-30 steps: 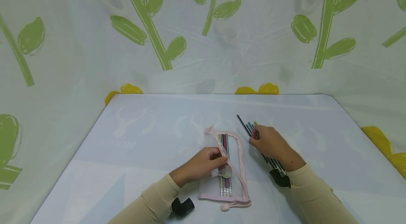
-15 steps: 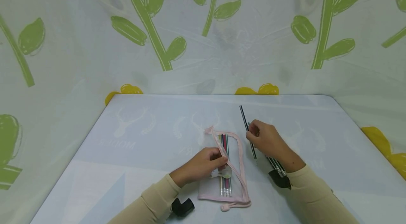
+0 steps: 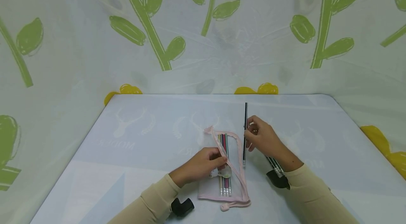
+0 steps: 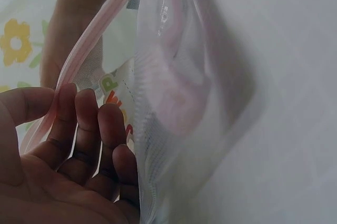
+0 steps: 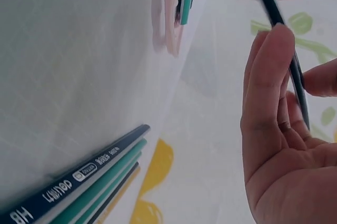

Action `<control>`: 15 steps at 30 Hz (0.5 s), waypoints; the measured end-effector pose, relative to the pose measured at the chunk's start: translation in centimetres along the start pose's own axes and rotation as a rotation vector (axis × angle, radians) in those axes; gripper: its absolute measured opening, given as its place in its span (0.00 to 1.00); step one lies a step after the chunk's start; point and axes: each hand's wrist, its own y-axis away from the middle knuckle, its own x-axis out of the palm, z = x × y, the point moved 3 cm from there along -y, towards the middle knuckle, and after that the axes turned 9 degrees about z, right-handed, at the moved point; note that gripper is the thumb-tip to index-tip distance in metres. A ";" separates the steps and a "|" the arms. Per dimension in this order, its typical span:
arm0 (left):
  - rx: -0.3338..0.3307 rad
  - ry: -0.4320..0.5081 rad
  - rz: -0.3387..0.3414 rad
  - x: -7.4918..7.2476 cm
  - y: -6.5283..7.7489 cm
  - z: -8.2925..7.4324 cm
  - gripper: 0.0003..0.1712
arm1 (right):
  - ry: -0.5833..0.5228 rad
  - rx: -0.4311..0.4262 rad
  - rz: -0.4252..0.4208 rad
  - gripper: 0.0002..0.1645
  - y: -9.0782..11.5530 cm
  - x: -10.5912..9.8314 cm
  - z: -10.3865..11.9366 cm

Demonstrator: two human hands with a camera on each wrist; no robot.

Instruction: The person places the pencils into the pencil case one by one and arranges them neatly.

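Observation:
My left hand (image 3: 203, 164) pinches the pink zipped edge of a see-through mesh pencil case (image 3: 207, 191) lying on the table. Inside the case several pencils (image 3: 226, 186) of different colours lie side by side. To the right of the case, my right hand (image 3: 264, 137) holds a dark pencil (image 3: 246, 114) between thumb and fingertips, its lower end close to the case's right edge. In the right wrist view that pencil (image 5: 268, 2) is blurred. Under my right wrist more pencils (image 3: 274, 164) lie on the table, partly hidden; one dark pencil (image 5: 79, 174) reads HB.
The pale table (image 3: 152, 128) ends at a back edge against a cloth printed with green stems and yellow flowers. A pink zipper tail (image 3: 226, 207) sticks out at the case's near end. Black wrist cameras (image 3: 183, 207) sit below both wrists.
My right hand has lifted the dark pencil from the loose bunch, swung it more upright and brought it left towards the case. The left hand has kept its hold on the case's edge.

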 end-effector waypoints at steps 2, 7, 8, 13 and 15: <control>0.000 -0.001 -0.001 0.0 0.0 0.0 0.16 | -0.031 0.010 0.014 0.25 -0.1 0.0 0.0; 0.005 0.002 -0.001 0.0 0.0 0.0 0.15 | -0.126 0.035 0.054 0.34 -0.2 0.3 -0.1; 0.006 0.003 -0.001 0.0 0.0 0.0 0.15 | -0.139 0.040 0.066 0.35 -0.3 0.4 -0.1; 0.006 0.005 0.000 0.0 -0.1 0.1 0.16 | -0.174 0.058 0.112 0.36 -0.4 1.1 -0.2; 0.005 0.005 0.001 0.0 -0.1 0.1 0.16 | -0.189 0.058 0.122 0.36 -0.4 1.2 -0.1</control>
